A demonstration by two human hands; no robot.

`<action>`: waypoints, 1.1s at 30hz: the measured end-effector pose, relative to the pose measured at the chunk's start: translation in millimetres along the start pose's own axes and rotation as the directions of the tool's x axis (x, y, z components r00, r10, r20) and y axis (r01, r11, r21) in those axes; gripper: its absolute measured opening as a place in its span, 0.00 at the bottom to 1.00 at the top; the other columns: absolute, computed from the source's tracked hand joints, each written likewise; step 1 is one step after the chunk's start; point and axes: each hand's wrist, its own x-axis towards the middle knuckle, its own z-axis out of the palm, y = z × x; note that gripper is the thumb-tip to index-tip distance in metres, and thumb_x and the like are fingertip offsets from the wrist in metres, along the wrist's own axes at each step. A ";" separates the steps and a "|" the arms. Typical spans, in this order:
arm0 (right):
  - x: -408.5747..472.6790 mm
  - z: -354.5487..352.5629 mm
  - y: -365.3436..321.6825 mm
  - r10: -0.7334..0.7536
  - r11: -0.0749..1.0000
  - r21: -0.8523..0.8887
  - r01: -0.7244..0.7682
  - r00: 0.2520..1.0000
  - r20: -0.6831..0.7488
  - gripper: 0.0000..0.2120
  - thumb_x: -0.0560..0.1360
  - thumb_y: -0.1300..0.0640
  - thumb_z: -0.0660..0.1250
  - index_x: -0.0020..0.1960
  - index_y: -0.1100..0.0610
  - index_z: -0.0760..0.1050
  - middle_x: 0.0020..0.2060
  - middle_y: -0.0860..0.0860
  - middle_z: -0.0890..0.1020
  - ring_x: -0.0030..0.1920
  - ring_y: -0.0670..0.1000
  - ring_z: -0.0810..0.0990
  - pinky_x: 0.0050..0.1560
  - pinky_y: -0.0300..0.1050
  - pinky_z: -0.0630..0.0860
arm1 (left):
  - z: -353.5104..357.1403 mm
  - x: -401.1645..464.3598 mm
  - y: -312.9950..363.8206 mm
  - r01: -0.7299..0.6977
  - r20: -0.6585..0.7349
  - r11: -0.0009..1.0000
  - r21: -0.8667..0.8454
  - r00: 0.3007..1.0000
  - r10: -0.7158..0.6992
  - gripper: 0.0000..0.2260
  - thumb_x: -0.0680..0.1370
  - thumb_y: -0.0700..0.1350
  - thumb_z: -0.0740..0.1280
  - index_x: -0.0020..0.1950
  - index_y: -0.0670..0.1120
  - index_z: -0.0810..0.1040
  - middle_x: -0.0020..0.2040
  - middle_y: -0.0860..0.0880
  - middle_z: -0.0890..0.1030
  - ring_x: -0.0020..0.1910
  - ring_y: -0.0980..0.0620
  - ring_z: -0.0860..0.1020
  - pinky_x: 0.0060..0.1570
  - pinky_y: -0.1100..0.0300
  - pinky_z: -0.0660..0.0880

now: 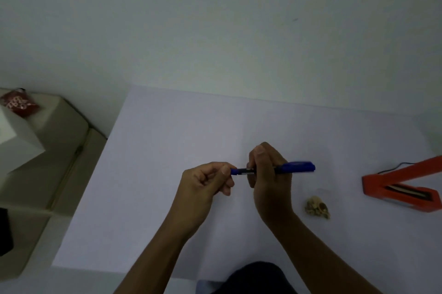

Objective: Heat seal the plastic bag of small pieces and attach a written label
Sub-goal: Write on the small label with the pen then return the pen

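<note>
Blue pen (296,166) glossy plastic; table (167,150) matt, smooth; sealer (404,183) orange plastic.

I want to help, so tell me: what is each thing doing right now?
Blue marker: held level in both hands.
Left hand: pinching its left end.
Right hand: gripping its barrel.
Heat sealer: open, on the table.
Bag of small pieces: lying untouched.

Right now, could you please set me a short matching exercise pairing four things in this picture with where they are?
Things:
1. blue marker
2. orange heat sealer
3. bag of small pieces
4. red packet

Places:
A. far left, on the white box
B. held between both hands
C. right edge of the table, jaws apart
D. lying on the table just right of the right wrist

Pairs: 1-B, 2-C, 3-D, 4-A
</note>
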 end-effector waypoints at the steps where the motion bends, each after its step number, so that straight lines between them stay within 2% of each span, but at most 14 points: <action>1: -2.8 4.1 0.2 -0.029 1.000 -0.009 0.029 0.999 -0.024 0.16 0.78 0.52 0.57 0.33 0.53 0.63 0.25 0.47 0.66 0.25 0.46 0.64 0.25 0.43 0.62 | 0.0 -1.5 -0.4 -0.006 0.006 1.000 -0.008 1.000 0.006 0.13 0.77 0.49 0.63 0.49 0.43 0.84 0.33 0.50 0.81 0.32 0.54 0.78 0.39 0.63 0.77; 4: -9.3 14.0 5.1 -0.069 0.997 -0.021 0.069 0.997 -0.032 0.15 0.79 0.53 0.57 0.34 0.51 0.63 0.25 0.47 0.67 0.24 0.45 0.64 0.24 0.45 0.62 | -4.5 -3.6 -4.4 0.007 0.001 1.000 -0.029 1.000 -0.007 0.13 0.78 0.48 0.63 0.48 0.43 0.84 0.33 0.48 0.80 0.32 0.52 0.76 0.39 0.63 0.77; 7: -8.1 19.5 16.5 -0.039 0.999 -0.022 0.039 0.998 0.039 0.15 0.80 0.53 0.57 0.34 0.51 0.64 0.25 0.46 0.69 0.25 0.43 0.65 0.25 0.43 0.64 | -13.5 -1.4 -8.4 0.021 -0.006 1.000 0.016 1.000 -0.021 0.12 0.80 0.45 0.62 0.46 0.42 0.84 0.32 0.49 0.80 0.32 0.52 0.76 0.38 0.60 0.76; 10: 0.1 24.2 36.1 0.105 0.993 0.041 -0.114 0.979 0.172 0.13 0.80 0.53 0.64 0.39 0.54 0.69 0.27 0.46 0.71 0.26 0.44 0.68 0.28 0.39 0.67 | -33.8 15.3 -10.8 0.005 -0.081 0.991 0.137 0.997 0.006 0.11 0.82 0.43 0.62 0.47 0.42 0.83 0.32 0.49 0.80 0.32 0.53 0.77 0.37 0.63 0.77; 13: 5.4 26.5 61.2 0.299 0.945 0.090 -0.314 0.943 0.148 0.11 0.77 0.50 0.68 0.47 0.57 0.73 0.29 0.48 0.74 0.27 0.45 0.69 0.26 0.35 0.68 | -65.2 38.7 -14.7 -0.013 -0.210 0.961 0.276 0.975 0.074 0.10 0.81 0.44 0.64 0.44 0.44 0.83 0.33 0.48 0.82 0.31 0.56 0.78 0.38 0.68 0.77; 16: 4.9 27.4 90.9 0.434 0.897 0.059 -0.438 0.899 0.066 0.13 0.76 0.46 0.68 0.50 0.56 0.76 0.32 0.51 0.78 0.28 0.47 0.70 0.25 0.37 0.67 | -95.0 54.2 -25.4 -0.001 -0.241 0.833 0.554 0.957 0.161 0.12 0.81 0.47 0.65 0.40 0.45 0.81 0.31 0.51 0.81 0.30 0.58 0.78 0.35 0.73 0.73; 18: 1.2 30.0 114.5 0.519 0.854 0.003 -0.520 0.852 0.071 0.12 0.78 0.47 0.68 0.51 0.56 0.77 0.35 0.52 0.81 0.28 0.47 0.72 0.25 0.38 0.69 | -111.6 63.2 -39.8 0.040 -0.216 0.711 0.702 0.963 0.160 0.13 0.81 0.48 0.65 0.40 0.44 0.81 0.32 0.51 0.81 0.29 0.57 0.78 0.35 0.70 0.74; 20: -4.4 33.5 141.2 0.606 0.793 -0.108 -0.599 0.793 0.057 0.09 0.80 0.48 0.67 0.51 0.54 0.77 0.38 0.52 0.83 0.31 0.47 0.74 0.28 0.39 0.70 | -122.5 73.9 -60.0 0.116 -0.217 0.616 0.779 0.972 0.091 0.14 0.81 0.48 0.66 0.40 0.41 0.81 0.34 0.47 0.82 0.31 0.55 0.79 0.37 0.60 0.77; 22: -11.0 37.0 164.9 0.657 0.738 -0.218 -0.639 0.754 0.013 0.08 0.81 0.48 0.66 0.49 0.53 0.77 0.41 0.53 0.84 0.36 0.49 0.77 0.33 0.43 0.72 | -123.9 85.4 -80.2 0.218 -0.245 0.520 0.826 0.969 -0.018 0.14 0.81 0.47 0.66 0.42 0.38 0.81 0.38 0.42 0.83 0.35 0.47 0.81 0.41 0.50 0.80; 24: -17.9 39.7 182.5 0.663 0.707 -0.307 -0.638 0.748 -0.029 0.08 0.81 0.49 0.65 0.49 0.53 0.76 0.42 0.52 0.82 0.39 0.50 0.78 0.37 0.42 0.74 | -117.4 94.2 -97.1 0.267 -0.235 0.335 0.904 0.963 -0.133 0.13 0.82 0.46 0.65 0.47 0.37 0.81 0.44 0.41 0.83 0.41 0.44 0.81 0.43 0.51 0.79; 26: -22.5 42.0 191.6 0.638 0.703 -0.365 -0.610 0.768 -0.054 0.08 0.82 0.52 0.64 0.49 0.55 0.75 0.39 0.49 0.79 0.37 0.46 0.76 0.36 0.35 0.72 | -109.1 99.2 -111.5 0.257 -0.219 0.201 0.945 0.957 -0.191 0.12 0.82 0.46 0.63 0.51 0.39 0.80 0.45 0.43 0.81 0.40 0.48 0.77 0.36 0.58 0.71; 29: -27.0 46.1 201.5 0.635 0.699 -0.395 -0.596 0.771 -0.040 0.06 0.82 0.54 0.64 0.51 0.56 0.75 0.39 0.48 0.78 0.36 0.44 0.75 0.34 0.30 0.70 | -103.3 106.2 -134.2 0.255 -0.219 0.157 0.954 0.952 -0.213 0.11 0.82 0.47 0.63 0.48 0.41 0.80 0.41 0.46 0.77 0.36 0.52 0.73 0.28 0.62 0.61; 31: -28.8 50.2 208.4 0.663 0.686 -0.394 -0.611 0.749 -0.007 0.06 0.82 0.53 0.64 0.54 0.56 0.75 0.43 0.50 0.80 0.39 0.47 0.78 0.36 0.37 0.76 | -100.9 109.5 -147.2 0.275 -0.236 0.191 0.942 0.950 -0.204 0.11 0.82 0.47 0.64 0.42 0.43 0.76 0.39 0.48 0.75 0.34 0.51 0.73 0.27 0.62 0.61; 33: -30.5 52.8 215.9 0.698 0.663 -0.385 -0.642 0.716 0.006 0.08 0.82 0.54 0.64 0.58 0.55 0.73 0.48 0.52 0.80 0.43 0.51 0.81 0.42 0.48 0.82 | -96.2 113.5 -157.4 0.278 -0.233 0.227 0.933 0.951 -0.205 0.11 0.82 0.47 0.64 0.42 0.44 0.71 0.39 0.47 0.75 0.34 0.51 0.73 0.28 0.62 0.63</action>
